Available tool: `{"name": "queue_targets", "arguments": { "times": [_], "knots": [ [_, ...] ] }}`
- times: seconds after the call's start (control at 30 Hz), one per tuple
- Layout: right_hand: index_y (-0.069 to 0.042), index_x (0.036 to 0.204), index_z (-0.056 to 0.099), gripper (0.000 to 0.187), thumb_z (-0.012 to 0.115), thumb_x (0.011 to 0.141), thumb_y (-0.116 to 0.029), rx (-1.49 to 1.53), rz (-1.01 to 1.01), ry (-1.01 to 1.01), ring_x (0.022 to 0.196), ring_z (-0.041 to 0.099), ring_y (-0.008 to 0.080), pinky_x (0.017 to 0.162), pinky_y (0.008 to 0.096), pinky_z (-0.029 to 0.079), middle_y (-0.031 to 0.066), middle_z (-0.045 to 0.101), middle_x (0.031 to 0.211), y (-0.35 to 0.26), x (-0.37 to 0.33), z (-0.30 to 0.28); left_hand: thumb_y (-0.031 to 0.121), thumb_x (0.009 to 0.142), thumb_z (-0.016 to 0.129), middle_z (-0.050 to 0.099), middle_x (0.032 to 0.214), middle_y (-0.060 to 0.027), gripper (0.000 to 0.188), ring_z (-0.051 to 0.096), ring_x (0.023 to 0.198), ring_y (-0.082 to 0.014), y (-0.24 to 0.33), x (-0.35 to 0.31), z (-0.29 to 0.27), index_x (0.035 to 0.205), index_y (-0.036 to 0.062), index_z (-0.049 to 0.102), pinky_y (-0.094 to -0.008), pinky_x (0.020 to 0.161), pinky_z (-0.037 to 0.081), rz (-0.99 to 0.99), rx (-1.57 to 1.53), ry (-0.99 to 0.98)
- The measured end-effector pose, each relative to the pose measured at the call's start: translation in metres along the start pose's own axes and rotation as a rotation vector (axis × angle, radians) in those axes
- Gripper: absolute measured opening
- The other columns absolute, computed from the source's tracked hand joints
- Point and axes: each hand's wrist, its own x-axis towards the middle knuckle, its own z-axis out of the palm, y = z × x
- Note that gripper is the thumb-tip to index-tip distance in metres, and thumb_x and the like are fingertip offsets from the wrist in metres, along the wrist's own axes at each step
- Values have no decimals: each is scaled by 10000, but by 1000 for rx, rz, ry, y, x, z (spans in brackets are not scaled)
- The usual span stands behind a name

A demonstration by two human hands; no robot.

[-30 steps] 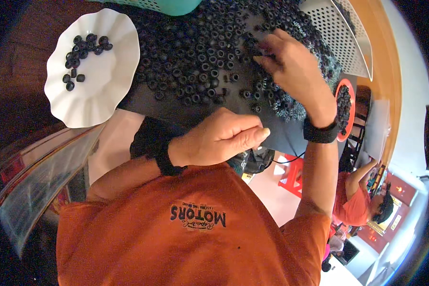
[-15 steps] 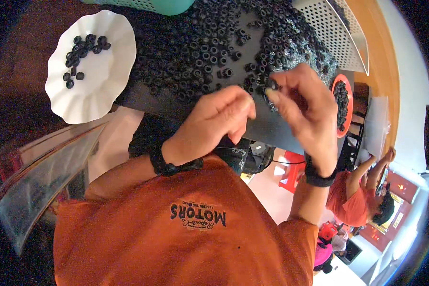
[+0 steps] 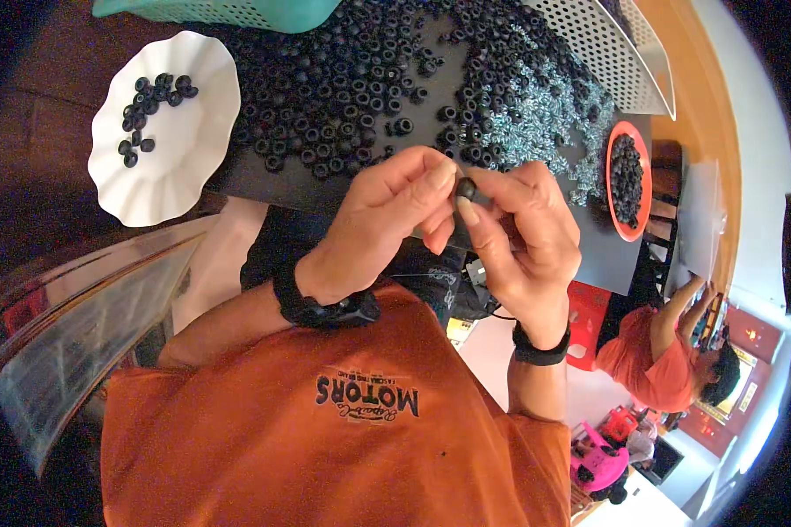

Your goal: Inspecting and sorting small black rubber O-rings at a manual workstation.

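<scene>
Between the thumb and index finger of my right hand point(image 3: 532, 233) is a small round black piece point(image 3: 466, 188), apparently plastic. My left hand point(image 3: 382, 206) touches or nearly touches it, thumb and index fingertip pressed together; anything in that pinch is too small to make out. Just beyond both hands, many loose black ring-like pieces point(image 3: 334, 105) with holes cover the dark table point(image 3: 593, 250). A heap of small silvery springs point(image 3: 536, 105) lies to their right. On the left, a white wavy-edged plate point(image 3: 185, 167) bears several black pieces.
A red-orange dish point(image 3: 613, 206) of small black parts sits at the table's right. Along the far side are a teal basket point(image 3: 237, 12) and a white perforated basket point(image 3: 593, 44). Another person point(image 3: 650, 356) is farther off at the right, arms raised.
My right hand has come left and down from the springs to meet my left hand, bringing the black piece. My left hand has stayed nearly in place. The view has shifted slightly.
</scene>
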Motion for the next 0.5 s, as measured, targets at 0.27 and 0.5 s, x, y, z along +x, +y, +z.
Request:
{"name": "queue_targets", "arguments": {
  "times": [0.27,0.5],
  "knots": [
    [19,1011,629,305,684,713,49,-107,-54,-16,613,499,144,531,250,399,67,530,732,-3,2,4,255,971,454,429,632,17,245,473,566,-109,4,-3,-3,1083,47,519,-220,500,366,-16,-3,-37],
    [18,980,645,291,706,697,39,-96,-74,-6,597,496,143,529,253,402,65,539,728,2,-1,1,235,973,447,426,633,17,233,450,542,-109,4,-4,-1,1075,37,515,-219,467,329,-65,-60,-67]
  ]
}}
